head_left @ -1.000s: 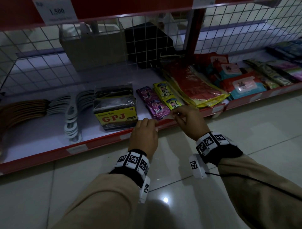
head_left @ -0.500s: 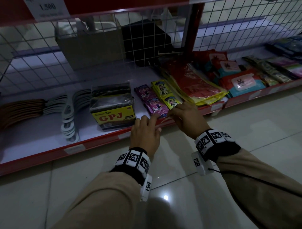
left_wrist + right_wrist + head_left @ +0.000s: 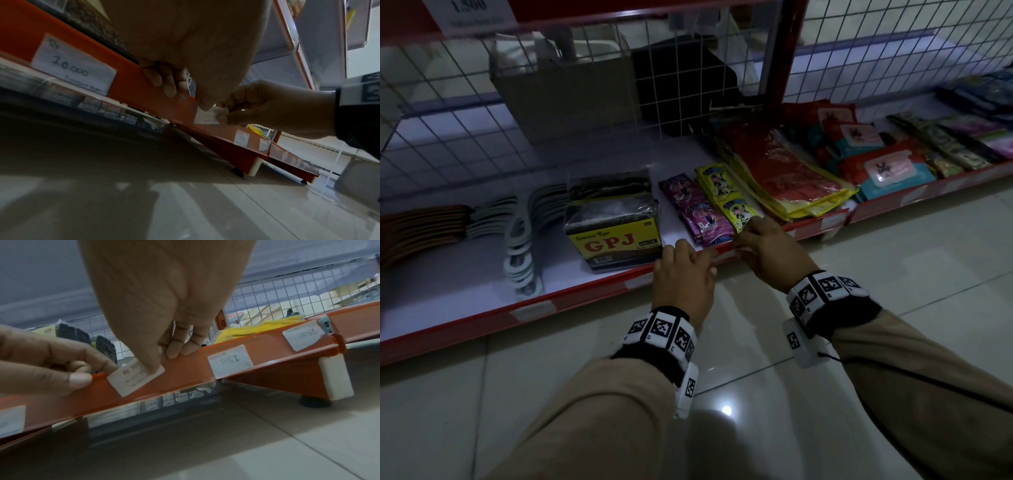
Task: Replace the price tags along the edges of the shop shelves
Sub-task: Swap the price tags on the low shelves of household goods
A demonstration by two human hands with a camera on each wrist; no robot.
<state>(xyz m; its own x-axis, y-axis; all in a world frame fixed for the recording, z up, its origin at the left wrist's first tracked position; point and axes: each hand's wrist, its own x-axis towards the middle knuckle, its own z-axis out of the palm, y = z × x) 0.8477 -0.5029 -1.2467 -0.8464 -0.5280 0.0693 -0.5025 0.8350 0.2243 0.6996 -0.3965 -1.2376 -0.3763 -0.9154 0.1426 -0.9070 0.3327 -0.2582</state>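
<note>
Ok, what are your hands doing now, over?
Both hands on shelf edge. Right hand pinches price tag; left hand steadies. Nothing blocking.

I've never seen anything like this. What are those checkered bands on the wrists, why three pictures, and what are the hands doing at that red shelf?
No machine here: a person works bare-handed. The checkered wristbands carry small cameras. One picture comes from a head camera looking down; the other two look along each hand from the wrists. The right hand pinches a white price tag against the red shelf edge, while the left hand grips that edge beside it. On the shelf lie a yellow GPJ packet, hangers and colourful sachets.
</note>
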